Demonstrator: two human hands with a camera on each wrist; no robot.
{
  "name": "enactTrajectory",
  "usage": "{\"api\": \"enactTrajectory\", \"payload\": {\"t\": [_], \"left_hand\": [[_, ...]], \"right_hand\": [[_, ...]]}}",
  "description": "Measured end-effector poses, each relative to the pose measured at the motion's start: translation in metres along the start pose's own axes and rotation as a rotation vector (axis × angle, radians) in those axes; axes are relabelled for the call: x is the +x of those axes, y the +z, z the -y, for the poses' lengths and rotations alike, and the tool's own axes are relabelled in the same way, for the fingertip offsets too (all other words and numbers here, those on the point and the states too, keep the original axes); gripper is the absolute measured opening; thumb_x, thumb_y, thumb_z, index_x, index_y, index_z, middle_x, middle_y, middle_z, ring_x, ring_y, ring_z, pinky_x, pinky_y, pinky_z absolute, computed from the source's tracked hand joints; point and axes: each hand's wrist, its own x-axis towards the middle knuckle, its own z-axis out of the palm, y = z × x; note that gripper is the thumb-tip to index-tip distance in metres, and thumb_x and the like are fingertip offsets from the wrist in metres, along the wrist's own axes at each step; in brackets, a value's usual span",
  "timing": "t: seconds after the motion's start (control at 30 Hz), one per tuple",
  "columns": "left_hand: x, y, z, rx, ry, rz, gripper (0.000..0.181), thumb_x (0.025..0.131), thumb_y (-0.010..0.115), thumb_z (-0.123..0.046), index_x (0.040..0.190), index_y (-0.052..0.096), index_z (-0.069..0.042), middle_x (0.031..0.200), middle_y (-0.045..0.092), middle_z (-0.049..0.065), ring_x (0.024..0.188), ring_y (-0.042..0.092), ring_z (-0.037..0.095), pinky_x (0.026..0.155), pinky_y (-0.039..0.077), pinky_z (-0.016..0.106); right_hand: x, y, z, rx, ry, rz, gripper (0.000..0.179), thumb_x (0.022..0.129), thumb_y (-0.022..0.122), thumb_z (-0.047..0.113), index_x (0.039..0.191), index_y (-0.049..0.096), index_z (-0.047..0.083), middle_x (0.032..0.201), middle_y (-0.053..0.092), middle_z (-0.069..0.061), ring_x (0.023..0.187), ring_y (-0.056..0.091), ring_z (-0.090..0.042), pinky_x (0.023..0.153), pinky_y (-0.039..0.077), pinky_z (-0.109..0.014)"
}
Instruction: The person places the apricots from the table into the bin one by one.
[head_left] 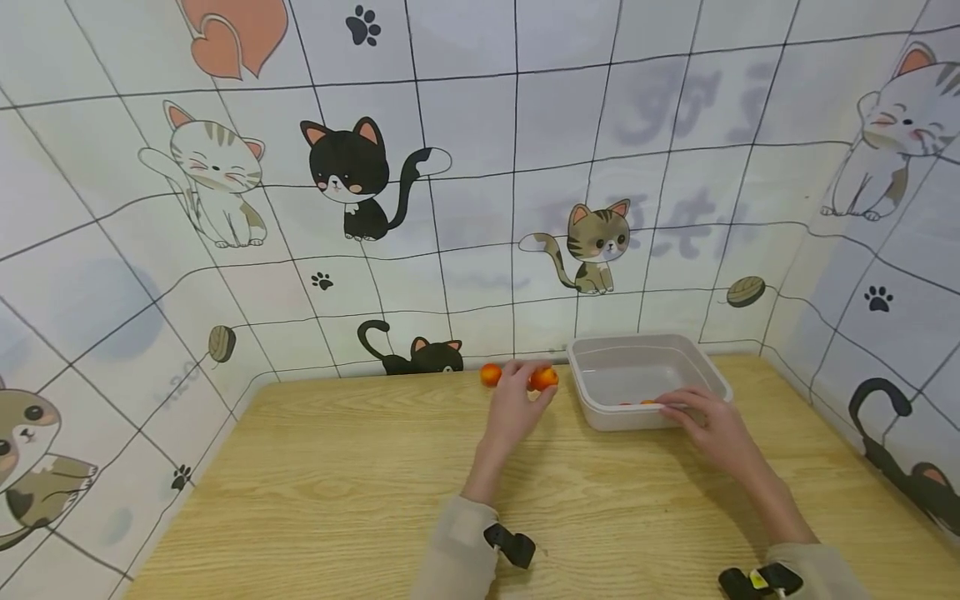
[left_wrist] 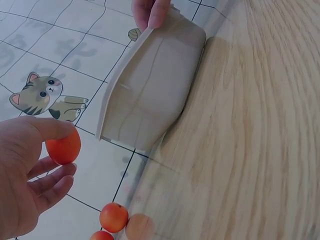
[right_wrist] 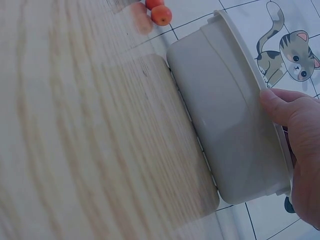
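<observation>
Wall [head_left: 480, 275]: white tiles behind everything, printed cats [head_left: 348, 179] all over it.
Desk [head_left: 337, 500]: pale wood grain, running right up to the wall along its far edge.
Tub [head_left: 618, 419]: grey, rimmed, sitting by the desk's far edge, over toward the far right corner.
Right hand [head_left: 705, 421]: here it is at the tub, thumb and fingers clamped on the rim at the near right corner.
Left hand [head_left: 516, 408]: out at the far edge, fingertips clamped on one fruit in a neat pinch.
Cameras [head_left: 510, 546]: black, one at each wrist.
Held fruit [left_wrist: 63, 145]: orange-red, round, between those left fingertips, just left of the tub and apart from it.
Loose fruit [left_wrist: 114, 217]: two on the desk, close together at the far edge, left of the tub.
Tub fruit [head_left: 648, 402]: orange tops just peeking over the near rim, mostly hidden, so no count.
</observation>
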Motion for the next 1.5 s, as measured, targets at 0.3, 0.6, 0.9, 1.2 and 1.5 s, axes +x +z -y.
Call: {"api": "enactTrajectory", "payload": {"t": [0.3,0.6,0.9,1.2,1.5], "left_hand": [[0.002,0.012,-0.018,-0.081,0.032,-0.005,0.035,0.091,0.077,-0.018,0.125,0.069,-0.015,0.122,0.057,0.006,0.091,0.058,0.02,0.078,0.05,0.021],[0.0,0.026,-0.034,-0.149,0.043,-0.002,0.034,0.092,0.077,-0.017,0.124,0.069,-0.014,0.12,0.055,0.005,0.09,0.057,0.018,0.078,0.048,0.019],[-0.002,0.043,-0.049,-0.191,0.055,0.004,0.033,0.089,0.079,-0.015,0.121,0.071,-0.014,0.118,0.056,0.005,0.088,0.056,0.015,0.073,0.049,0.015],[-0.002,0.052,-0.05,-0.144,0.046,0.015,0.037,0.088,0.08,-0.013,0.124,0.07,-0.014,0.118,0.059,0.007,0.087,0.059,0.016,0.072,0.048,0.012],[-0.003,0.051,-0.047,-0.146,0.042,0.048,0.037,0.092,0.075,-0.014,0.128,0.067,-0.01,0.119,0.059,0.004,0.09,0.059,0.017,0.076,0.048,0.016]], "right_hand": [[0.001,-0.001,0.002,-0.001,0.012,0.002,0.025,0.078,0.08,-0.009,0.097,0.076,0.007,0.094,0.071,0.0,0.091,0.061,0.0,0.086,0.037,-0.005],[0.002,-0.001,0.004,-0.012,0.001,-0.001,0.027,0.077,0.08,-0.009,0.097,0.077,0.008,0.094,0.072,0.0,0.089,0.064,-0.01,0.086,0.038,-0.006],[0.002,-0.002,0.005,-0.021,-0.002,-0.004,0.026,0.076,0.081,-0.009,0.096,0.077,0.008,0.093,0.071,-0.001,0.088,0.064,-0.012,0.086,0.038,-0.006],[0.004,0.0,0.004,-0.023,0.011,0.002,0.025,0.078,0.081,-0.007,0.097,0.077,0.009,0.094,0.072,0.0,0.088,0.066,-0.016,0.087,0.037,-0.006],[0.003,0.0,0.005,-0.02,0.019,0.001,0.025,0.077,0.081,-0.008,0.096,0.077,0.008,0.093,0.072,-0.001,0.088,0.065,-0.015,0.087,0.037,-0.005]]}}
